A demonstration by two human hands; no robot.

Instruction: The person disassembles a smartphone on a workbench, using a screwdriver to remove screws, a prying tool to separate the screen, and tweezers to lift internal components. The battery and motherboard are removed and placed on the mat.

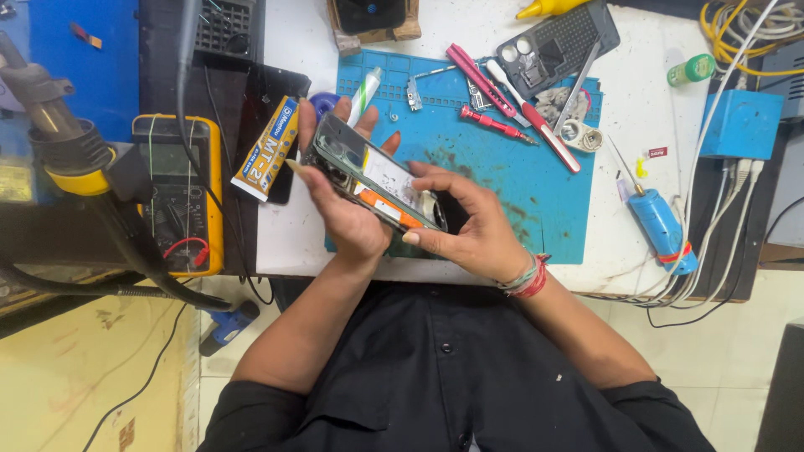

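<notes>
1. Together, we hold an opened smartphone with its back cover off (374,182), tilted above the near left corner of a blue silicone repair mat (536,188).
2. Our left hand (343,209) cradles the phone from beneath, fingers curled up around its far edge, seemingly to keep the exposed insides facing us.
3. Our right hand (477,230) grips the nearer end, thumb and fingertips pinched narrow on the frame, apparently steadying it for inspection.
4. Just left of the phone, a yellow tube of adhesive (266,151) lies on a dark slab, and a yellow multimeter (180,192) sits beyond it.
5. Red-handled screwdrivers (502,92) lie across the mat's far side, within easy reach.
6. Beneath everything, a white workbench (645,109) carries cables and a blue box at its right edge; pale floor tiles show below.
</notes>
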